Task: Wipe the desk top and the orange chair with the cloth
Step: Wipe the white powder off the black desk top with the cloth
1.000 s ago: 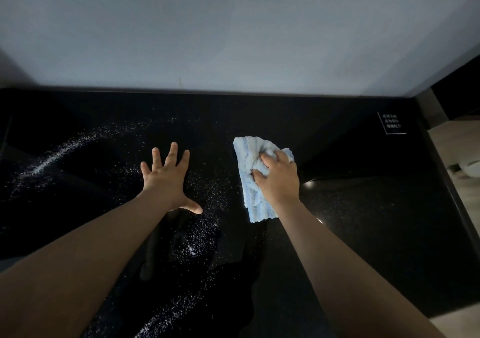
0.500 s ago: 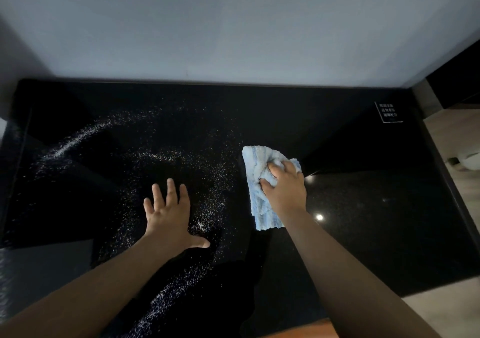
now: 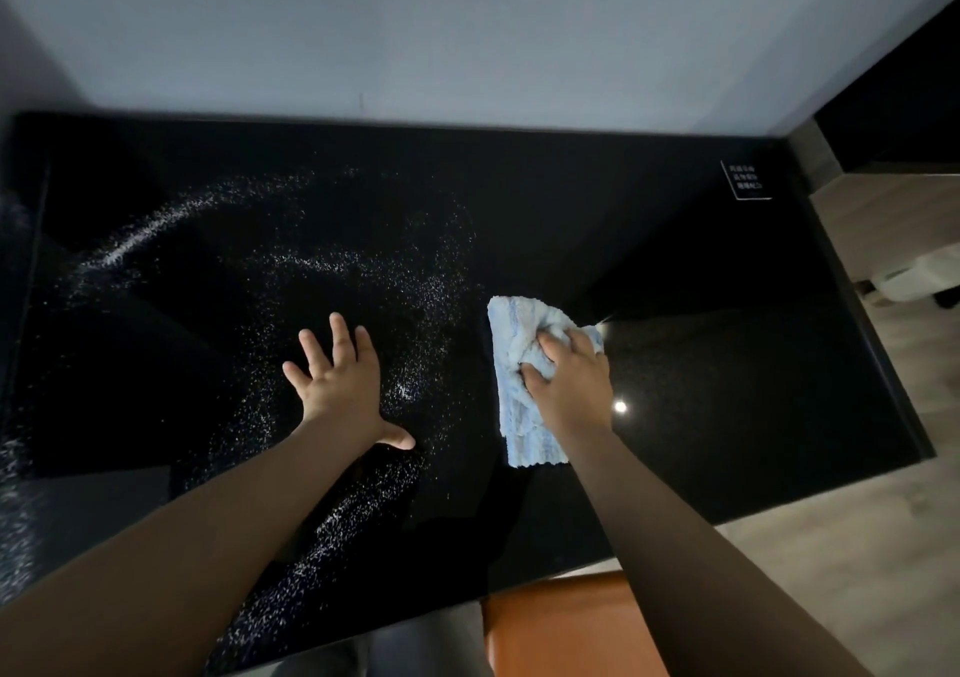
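The glossy black desk top (image 3: 701, 271) fills most of the view, with white powder (image 3: 332, 265) scattered over its left half. My right hand (image 3: 569, 380) presses down on a light blue cloth (image 3: 514, 364) near the desk's middle, its fingers bunching the fabric. My left hand (image 3: 337, 380) lies flat on the desk with fingers spread, in the powdered patch to the left of the cloth. A corner of the orange chair (image 3: 561, 624) shows below the desk's front edge, partly hidden by my right forearm.
A pale wall (image 3: 467, 26) runs along the back of the desk. A small white-printed label (image 3: 745, 180) sits at the desk's far right corner. Wooden floor (image 3: 883, 520) and a white object (image 3: 919, 276) lie to the right.
The view has pulled back, so the desk's front edge and the orange chair now show. Both hands sit nearer the front of the desk, with more powder visible beyond them.
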Available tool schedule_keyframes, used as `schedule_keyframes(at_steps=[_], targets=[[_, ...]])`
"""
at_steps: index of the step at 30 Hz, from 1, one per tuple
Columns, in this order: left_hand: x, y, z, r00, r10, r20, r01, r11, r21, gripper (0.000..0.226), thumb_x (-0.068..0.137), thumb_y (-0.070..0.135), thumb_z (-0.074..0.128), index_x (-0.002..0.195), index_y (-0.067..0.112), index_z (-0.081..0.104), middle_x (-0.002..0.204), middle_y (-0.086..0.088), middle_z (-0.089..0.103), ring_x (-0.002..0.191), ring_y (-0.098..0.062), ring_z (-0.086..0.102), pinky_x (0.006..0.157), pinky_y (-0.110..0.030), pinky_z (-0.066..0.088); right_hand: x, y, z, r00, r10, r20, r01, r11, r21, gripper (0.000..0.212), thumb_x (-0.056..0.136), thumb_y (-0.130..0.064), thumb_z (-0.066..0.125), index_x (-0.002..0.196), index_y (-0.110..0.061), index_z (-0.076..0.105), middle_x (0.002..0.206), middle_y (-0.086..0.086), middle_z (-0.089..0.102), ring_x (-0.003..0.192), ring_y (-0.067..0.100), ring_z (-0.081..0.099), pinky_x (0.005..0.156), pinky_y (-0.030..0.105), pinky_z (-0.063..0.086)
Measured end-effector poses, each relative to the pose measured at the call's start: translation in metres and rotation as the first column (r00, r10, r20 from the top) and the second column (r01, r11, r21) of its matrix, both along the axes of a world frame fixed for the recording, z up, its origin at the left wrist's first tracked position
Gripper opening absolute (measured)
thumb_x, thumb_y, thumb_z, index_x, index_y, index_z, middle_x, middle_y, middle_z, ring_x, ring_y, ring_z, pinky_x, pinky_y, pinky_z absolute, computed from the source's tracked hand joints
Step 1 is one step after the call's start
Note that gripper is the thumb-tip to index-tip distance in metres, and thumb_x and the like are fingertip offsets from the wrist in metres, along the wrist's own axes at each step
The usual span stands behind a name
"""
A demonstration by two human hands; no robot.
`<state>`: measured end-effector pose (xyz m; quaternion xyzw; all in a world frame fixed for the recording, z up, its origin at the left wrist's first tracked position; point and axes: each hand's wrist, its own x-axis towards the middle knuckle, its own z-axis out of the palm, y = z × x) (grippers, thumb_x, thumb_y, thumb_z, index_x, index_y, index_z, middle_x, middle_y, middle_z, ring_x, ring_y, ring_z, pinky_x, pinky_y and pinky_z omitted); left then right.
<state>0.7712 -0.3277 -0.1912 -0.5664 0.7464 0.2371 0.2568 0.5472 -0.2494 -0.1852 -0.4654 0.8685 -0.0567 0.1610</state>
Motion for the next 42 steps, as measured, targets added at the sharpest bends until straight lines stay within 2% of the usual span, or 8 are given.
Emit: schedule_keyframes(at_steps=[10,18,29,38,42], targets=[[0.001,0.0,0.0,1.0,-0.012,0.002,0.012,1.0,-0.01,0.152,0.048,0.074,0.075,0.149,0.008,-0.016,0.153,-0.021,-0.028,0.14,-0.051,-0.014,0.111,-0.065,0.011,0.011,0.04,-0.002,1.0,-0.019,-0.005,0.019,1.0,-0.006,0.052,0.089,-0.042,0.058,0.139,-0.031,0.046,0.149,-0.005,0.032,0.126,0.025,0.037,0.088,0.027,0.042],[0.001,0.001,0.004,0.999,-0.022,0.031,0.023,1.0,-0.02,0.152,0.047,0.075,0.075,0.15,0.009,-0.017,0.154,-0.018,-0.027,0.142,-0.049,-0.012,0.112,-0.064,0.012,0.019,0.082,-0.002,1.0,-0.02,-0.006,0.02,1.0,-0.007,0.05,0.089,-0.042,0.059,0.138,-0.031,0.048,0.148,-0.006,0.033,0.123,0.024,0.039,0.084,0.027,0.046],[0.003,0.006,0.005,1.0,-0.009,-0.002,0.009,0.999,-0.044,0.153,0.045,0.072,0.078,0.151,0.012,-0.014,0.156,-0.015,-0.024,0.142,-0.048,-0.012,0.113,-0.064,0.011,0.034,0.149,-0.004,0.999,-0.012,-0.04,0.013,1.0,0.012,0.051,0.089,-0.045,0.058,0.138,-0.033,0.047,0.148,-0.008,0.032,0.121,0.02,0.039,0.08,0.023,0.042],[0.005,0.008,0.002,1.0,-0.007,-0.013,0.006,0.998,-0.066,0.15,0.046,0.072,0.077,0.152,0.014,-0.012,0.157,-0.013,-0.023,0.143,-0.046,-0.012,0.113,-0.063,0.011,0.041,0.18,-0.006,0.999,-0.031,-0.023,0.031,1.0,0.004,0.05,0.09,-0.045,0.057,0.137,-0.035,0.047,0.149,-0.008,0.031,0.123,0.02,0.037,0.087,0.03,0.048],[0.004,0.018,0.005,0.998,-0.063,0.011,0.064,0.989,-0.132,0.137,0.057,0.075,0.07,0.152,0.012,-0.006,0.159,-0.013,-0.013,0.145,-0.043,-0.002,0.113,-0.061,0.017,0.043,0.2,-0.006,1.0,-0.013,-0.016,0.013,1.0,0.001,0.051,0.089,-0.044,0.059,0.137,-0.035,0.047,0.148,-0.008,0.032,0.122,0.019,0.038,0.088,0.027,0.045]])
